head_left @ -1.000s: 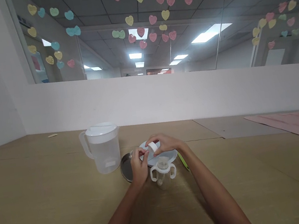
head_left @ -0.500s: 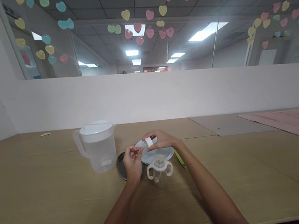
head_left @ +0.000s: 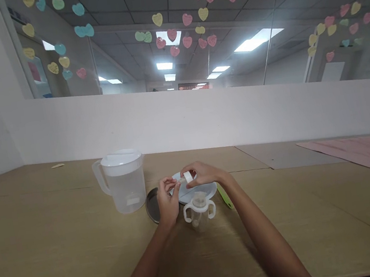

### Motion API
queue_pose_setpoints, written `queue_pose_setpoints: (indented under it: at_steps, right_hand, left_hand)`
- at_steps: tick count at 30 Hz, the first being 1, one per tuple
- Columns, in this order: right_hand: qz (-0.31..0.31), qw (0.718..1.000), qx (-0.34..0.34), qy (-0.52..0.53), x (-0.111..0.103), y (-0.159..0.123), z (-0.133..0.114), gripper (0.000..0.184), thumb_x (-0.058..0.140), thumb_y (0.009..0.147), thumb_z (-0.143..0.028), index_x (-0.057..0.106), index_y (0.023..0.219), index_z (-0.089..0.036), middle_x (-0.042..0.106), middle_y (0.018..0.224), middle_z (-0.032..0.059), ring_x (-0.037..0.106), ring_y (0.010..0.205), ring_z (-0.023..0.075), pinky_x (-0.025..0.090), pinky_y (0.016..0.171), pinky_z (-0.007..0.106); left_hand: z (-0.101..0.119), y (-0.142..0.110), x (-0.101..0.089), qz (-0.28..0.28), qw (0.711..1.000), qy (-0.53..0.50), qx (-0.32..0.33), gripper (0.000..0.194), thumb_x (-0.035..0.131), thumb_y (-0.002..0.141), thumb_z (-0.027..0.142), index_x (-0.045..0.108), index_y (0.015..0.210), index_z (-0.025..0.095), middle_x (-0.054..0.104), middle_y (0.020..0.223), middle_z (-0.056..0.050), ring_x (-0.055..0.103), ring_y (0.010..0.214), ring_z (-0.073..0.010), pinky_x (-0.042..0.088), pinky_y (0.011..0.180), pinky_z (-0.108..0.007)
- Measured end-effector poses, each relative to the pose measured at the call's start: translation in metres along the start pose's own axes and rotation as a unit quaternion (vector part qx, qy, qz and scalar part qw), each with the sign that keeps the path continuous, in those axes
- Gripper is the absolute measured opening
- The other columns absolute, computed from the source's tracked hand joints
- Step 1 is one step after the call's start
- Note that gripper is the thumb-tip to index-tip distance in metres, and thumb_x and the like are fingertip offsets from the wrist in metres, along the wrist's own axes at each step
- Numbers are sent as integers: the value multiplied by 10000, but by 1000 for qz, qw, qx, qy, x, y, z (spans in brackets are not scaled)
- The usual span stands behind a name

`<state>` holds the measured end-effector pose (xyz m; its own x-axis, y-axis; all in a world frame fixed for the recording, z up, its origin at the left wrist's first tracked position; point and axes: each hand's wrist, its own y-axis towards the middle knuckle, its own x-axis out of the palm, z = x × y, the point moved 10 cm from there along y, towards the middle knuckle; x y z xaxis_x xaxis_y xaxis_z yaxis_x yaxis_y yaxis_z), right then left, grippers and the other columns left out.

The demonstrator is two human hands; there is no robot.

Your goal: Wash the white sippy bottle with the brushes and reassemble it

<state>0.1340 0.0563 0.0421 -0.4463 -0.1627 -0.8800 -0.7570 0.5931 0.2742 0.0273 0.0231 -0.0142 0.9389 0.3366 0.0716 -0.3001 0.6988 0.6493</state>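
Observation:
Between my hands, over the plate, is a baby bottle nipple with a white screw ring (head_left: 188, 177), lying sideways. My right hand (head_left: 204, 173) grips the white ring from the right, thumb below and fingers above. My left hand (head_left: 169, 203) pinches the clear nipple end from the left; the fingertips partly cover it. Just below them a clear baby bottle (head_left: 200, 211) with two white side handles stands upright on the table, its top uncovered. Neither hand touches this bottle.
Behind the bottle lies a pale plate (head_left: 211, 190), with a dark round tray (head_left: 152, 208) to its left and a green handle (head_left: 225, 197) to its right. A lidded plastic jug (head_left: 127, 187) stands left. Pink cloth (head_left: 344, 150) covers the far right.
The view has shifted slightly, moving everything a little to the right. My left fingers have changed their pose around the nipple end, while my right hand keeps hold of the ring.

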Motion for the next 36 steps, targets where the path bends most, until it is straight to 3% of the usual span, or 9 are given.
queue_pose_setpoints:
  at_steps: [4,9,13,18,26,31,36]
  right_hand:
    - [39,997,37,-57,-15,-5,16,309,589,584,-126,587,891,-160,576,830,0,491,716,128,345,608,206]
    - [42,987,117,-99,-26,-16,42,268,614,594,-192,568,856,-155,566,795,11,485,694,136,332,575,209]
    - [20,987,138,-80,-30,-25,38,275,637,637,-327,565,849,-167,572,818,15,500,712,136,341,579,209]
    - [-22,988,151,-27,-30,-35,19,274,590,691,-353,565,891,-167,588,750,6,520,663,128,343,563,210]
    - [-72,993,87,-26,-23,-38,-11,219,566,684,-275,619,877,-188,596,823,-4,503,718,132,346,595,218]
    - [-70,992,94,-37,-24,-40,-10,216,587,680,-296,637,858,-184,588,834,9,506,746,143,362,628,232]
    - [-53,992,90,-67,-28,-40,-12,273,614,670,-336,650,901,-195,540,859,27,488,759,147,372,656,245]
  left_hand:
    - [33,-21,8,2,985,137,109,329,499,822,280,426,1129,186,523,1111,-100,516,1037,-193,416,894,-352]
    - [51,-46,55,-215,939,189,190,212,445,852,252,551,1031,207,566,1094,-62,493,1075,-195,373,937,-342]
    - [51,-52,60,-265,933,157,186,191,405,869,240,575,938,185,581,1069,-72,507,1064,-181,390,910,-303]
    - [47,-52,58,-263,944,126,155,138,414,859,241,539,855,183,587,1017,-61,531,1004,-170,392,881,-284]
    - [28,-39,48,-205,970,122,57,206,545,758,251,469,942,193,587,945,-24,551,895,-163,417,793,-275]
    - [26,-35,45,-182,976,104,53,255,560,727,229,443,953,205,580,933,-20,545,886,-160,425,801,-292]
    - [29,-36,43,-177,969,151,77,262,535,701,192,471,954,202,583,931,-20,515,807,-154,421,746,-284]
